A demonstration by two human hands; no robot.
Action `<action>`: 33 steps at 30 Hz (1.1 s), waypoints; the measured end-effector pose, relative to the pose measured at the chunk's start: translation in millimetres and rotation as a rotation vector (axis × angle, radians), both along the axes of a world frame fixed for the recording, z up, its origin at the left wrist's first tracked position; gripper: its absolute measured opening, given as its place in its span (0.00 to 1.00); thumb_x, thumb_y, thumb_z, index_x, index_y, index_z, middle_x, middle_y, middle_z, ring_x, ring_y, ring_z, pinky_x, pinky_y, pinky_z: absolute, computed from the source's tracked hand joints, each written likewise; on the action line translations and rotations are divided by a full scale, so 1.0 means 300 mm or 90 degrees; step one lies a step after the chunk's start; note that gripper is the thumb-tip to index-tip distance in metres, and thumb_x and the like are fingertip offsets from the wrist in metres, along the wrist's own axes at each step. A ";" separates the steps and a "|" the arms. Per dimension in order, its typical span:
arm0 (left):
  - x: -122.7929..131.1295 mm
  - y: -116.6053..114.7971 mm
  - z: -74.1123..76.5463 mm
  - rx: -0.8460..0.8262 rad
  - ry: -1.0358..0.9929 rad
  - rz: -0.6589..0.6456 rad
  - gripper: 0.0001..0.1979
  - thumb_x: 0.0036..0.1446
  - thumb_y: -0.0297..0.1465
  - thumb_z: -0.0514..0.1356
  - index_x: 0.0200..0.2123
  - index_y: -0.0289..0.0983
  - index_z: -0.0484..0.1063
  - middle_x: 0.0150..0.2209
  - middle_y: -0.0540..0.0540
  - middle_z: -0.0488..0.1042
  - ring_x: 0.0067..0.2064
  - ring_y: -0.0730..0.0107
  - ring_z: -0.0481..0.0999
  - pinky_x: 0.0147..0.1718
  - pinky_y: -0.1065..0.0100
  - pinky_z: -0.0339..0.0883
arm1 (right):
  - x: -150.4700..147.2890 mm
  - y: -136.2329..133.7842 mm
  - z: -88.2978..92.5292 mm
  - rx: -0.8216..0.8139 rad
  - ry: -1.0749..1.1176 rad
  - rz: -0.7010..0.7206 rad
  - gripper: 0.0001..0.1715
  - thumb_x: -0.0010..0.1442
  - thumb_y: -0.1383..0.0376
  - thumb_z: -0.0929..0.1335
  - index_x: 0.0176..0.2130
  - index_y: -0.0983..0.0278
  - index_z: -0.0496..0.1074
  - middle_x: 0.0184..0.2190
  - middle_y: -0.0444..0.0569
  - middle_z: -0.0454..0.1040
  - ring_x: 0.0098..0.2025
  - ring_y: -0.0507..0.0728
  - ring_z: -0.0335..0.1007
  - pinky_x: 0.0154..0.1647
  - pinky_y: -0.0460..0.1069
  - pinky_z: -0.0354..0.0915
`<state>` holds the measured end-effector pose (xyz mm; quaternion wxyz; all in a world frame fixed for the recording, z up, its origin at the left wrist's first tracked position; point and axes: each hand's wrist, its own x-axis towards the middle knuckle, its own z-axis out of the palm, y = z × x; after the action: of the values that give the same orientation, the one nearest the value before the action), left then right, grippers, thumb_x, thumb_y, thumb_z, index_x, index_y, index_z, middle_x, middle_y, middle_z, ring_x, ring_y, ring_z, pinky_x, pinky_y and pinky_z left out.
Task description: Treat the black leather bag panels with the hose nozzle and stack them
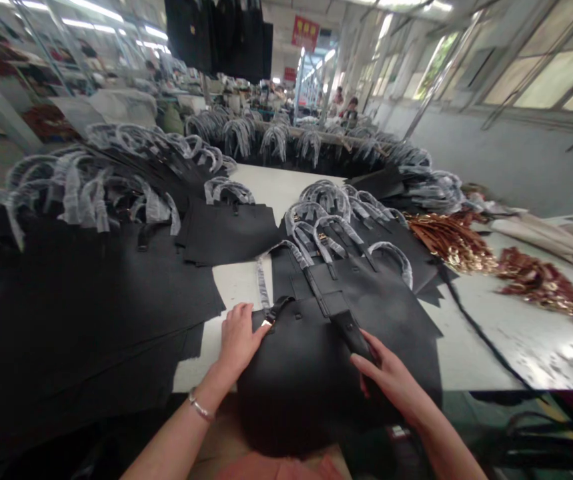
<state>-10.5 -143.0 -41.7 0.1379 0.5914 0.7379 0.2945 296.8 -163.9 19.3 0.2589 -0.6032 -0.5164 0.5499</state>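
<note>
We have a black bag panel (291, 383) right in front of us, at the near side of the pale table (233, 283), its lower part hanging past the table's front edge. Its upper edge runs roughly left to right, and its plastic-wrapped handle (293, 250) points away from us in a tall loop; how far the panel reaches to the right is hidden, so we cannot tell which way its long axis lies.

Our left hand (237, 337) is at the panel's upper left corner, the thumb touching it beside a short strap with a gold-coloured buckle (266, 324). The fingers lie close together just outside the edge; we cannot tell whether this grip pinches anything. Our right hand (391, 377) has its grip closed, thumb and fingers pinching a dark strap piece (349, 330) over the panel. That piece's long axis slants, its free end pointing away from us and to the left, near the foot of the handle.

Under and beyond the panel lie more black panels (391, 293) with wrapped handles. To our left a broad black stack (91, 287) covers the table; to the right are brown straps (451, 240) with gold fittings.
</note>
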 end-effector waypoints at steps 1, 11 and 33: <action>-0.018 -0.001 0.009 -0.037 0.077 0.012 0.22 0.51 0.41 0.63 0.47 0.35 0.69 0.50 0.37 0.68 0.52 0.49 0.65 0.51 0.55 0.58 | 0.009 -0.009 -0.017 -0.003 -0.006 -0.008 0.50 0.54 0.50 0.68 0.66 0.67 0.47 0.17 0.37 0.68 0.17 0.53 0.65 0.20 0.47 0.64; -0.034 0.029 0.043 -0.154 0.262 -0.012 0.26 0.52 0.52 0.59 0.38 0.33 0.70 0.44 0.36 0.71 0.46 0.53 0.70 0.43 0.63 0.60 | -0.025 -0.017 -0.047 0.010 0.013 -0.002 0.50 0.54 0.50 0.68 0.65 0.68 0.49 0.19 0.38 0.68 0.18 0.52 0.65 0.20 0.47 0.65; -0.068 0.103 0.016 -0.223 0.076 -0.107 0.17 0.49 0.45 0.63 0.36 0.39 0.74 0.39 0.44 0.78 0.41 0.61 0.76 0.31 0.69 0.56 | -0.269 0.244 0.047 -0.056 -0.041 0.167 0.19 0.58 0.56 0.68 0.46 0.64 0.69 0.25 0.43 0.72 0.16 0.48 0.66 0.15 0.43 0.63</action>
<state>-30.8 -112.0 -37.0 0.2188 0.6342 0.7329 0.1132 216.2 -90.8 33.3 0.1414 -0.5587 -0.5740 0.5816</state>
